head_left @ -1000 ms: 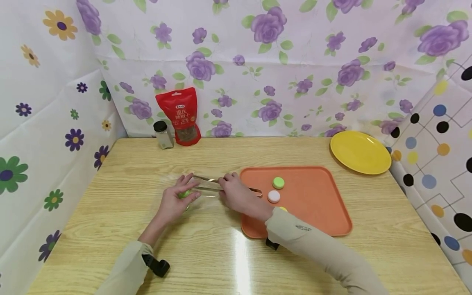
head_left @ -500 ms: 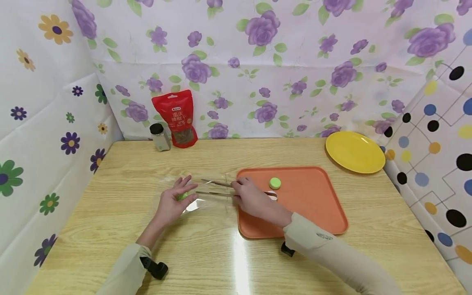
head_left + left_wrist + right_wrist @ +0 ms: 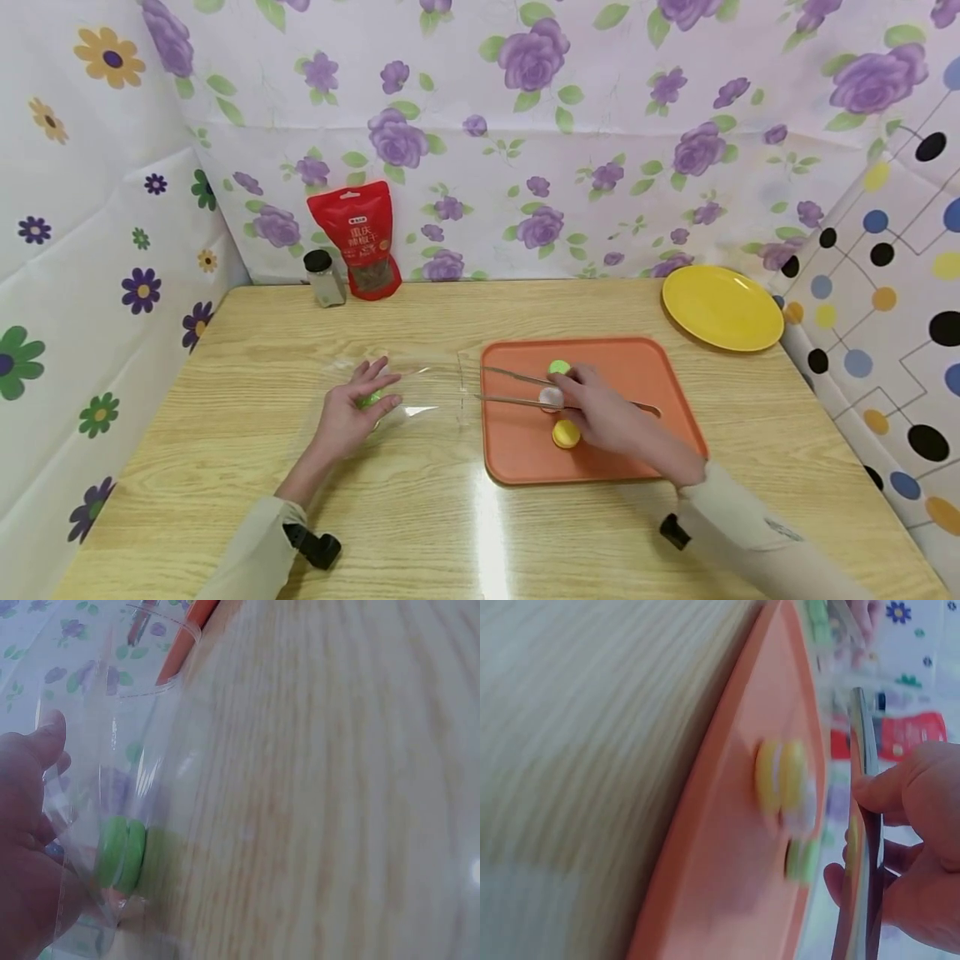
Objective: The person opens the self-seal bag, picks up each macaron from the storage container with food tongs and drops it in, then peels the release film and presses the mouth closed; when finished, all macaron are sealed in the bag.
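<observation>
My left hand [image 3: 347, 421] holds a clear plastic bag [image 3: 438, 379] that lies on its side over the table, its mouth toward the tray. Inside the bag a green macaron [image 3: 122, 853] stands on edge in the left wrist view. My right hand [image 3: 611, 417] grips metal tongs [image 3: 517, 402] above the orange tray [image 3: 502, 467]. The tongs' arms are spread, with nothing between their tips, which point left at the bag's mouth. Under and beside them on the tray sit a green macaron [image 3: 558, 367], a white macaron [image 3: 550, 398] and a yellow macaron [image 3: 566, 433].
A yellow plate [image 3: 723, 308] lies at the back right of the wooden table [image 3: 420, 517]. At the back left stand a black-capped jar [image 3: 326, 279] and a red pouch [image 3: 363, 237]. Patterned cloth walls [image 3: 450, 100] enclose the back and sides.
The right hand has drawn the tongs rightward out of the bag and over the tray, and the yellow macaron has come into full view. My left hand stays with the bag.
</observation>
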The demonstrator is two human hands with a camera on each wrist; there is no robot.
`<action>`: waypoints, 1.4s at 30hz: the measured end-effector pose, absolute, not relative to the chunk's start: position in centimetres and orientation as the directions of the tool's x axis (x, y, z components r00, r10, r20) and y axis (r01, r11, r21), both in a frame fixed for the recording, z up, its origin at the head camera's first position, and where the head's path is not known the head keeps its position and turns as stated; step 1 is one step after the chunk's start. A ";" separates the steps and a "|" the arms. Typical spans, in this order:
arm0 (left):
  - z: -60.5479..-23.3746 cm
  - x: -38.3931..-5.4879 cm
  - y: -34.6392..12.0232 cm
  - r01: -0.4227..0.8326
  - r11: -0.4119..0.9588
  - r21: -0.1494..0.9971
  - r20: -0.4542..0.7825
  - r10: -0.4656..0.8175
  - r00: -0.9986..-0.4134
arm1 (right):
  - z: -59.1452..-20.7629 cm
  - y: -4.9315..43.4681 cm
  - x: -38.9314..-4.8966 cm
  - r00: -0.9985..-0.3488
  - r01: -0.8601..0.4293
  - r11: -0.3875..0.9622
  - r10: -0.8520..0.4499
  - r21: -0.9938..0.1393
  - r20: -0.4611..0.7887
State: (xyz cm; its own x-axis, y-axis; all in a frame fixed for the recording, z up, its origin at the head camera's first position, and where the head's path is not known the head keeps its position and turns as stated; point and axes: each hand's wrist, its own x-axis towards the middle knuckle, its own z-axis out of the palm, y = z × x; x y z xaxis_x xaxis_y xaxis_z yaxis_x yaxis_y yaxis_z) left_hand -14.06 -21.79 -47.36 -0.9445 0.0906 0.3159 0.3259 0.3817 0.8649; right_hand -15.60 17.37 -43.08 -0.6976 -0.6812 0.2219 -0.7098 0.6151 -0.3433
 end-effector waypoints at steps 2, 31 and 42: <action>-47.3 -14.1 -21.8 0.323 0.382 0.866 0.311 0.093 -0.946 | -43.0 19.0 -15.4 -0.699 -0.709 0.618 -0.677 -0.340 0.229; -47.3 -14.1 -21.9 0.319 0.397 0.861 0.308 0.094 -0.947 | -45.5 27.2 -16.9 -0.784 -0.619 0.745 -0.566 -0.250 0.255; -47.3 -14.1 -21.8 0.321 0.388 0.864 0.309 0.096 -0.946 | -46.2 26.9 -17.2 -0.815 -0.579 0.755 -0.538 -0.306 0.215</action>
State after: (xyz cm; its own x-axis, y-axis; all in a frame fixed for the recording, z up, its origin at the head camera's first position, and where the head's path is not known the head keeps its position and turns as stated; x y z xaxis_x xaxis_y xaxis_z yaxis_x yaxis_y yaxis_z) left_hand -14.15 -21.83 -47.34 -0.9462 0.0957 0.3091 0.3214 0.3877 0.8639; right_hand -17.24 26.89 -46.23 -0.8151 -0.5380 0.2150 -0.5794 0.7553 -0.3064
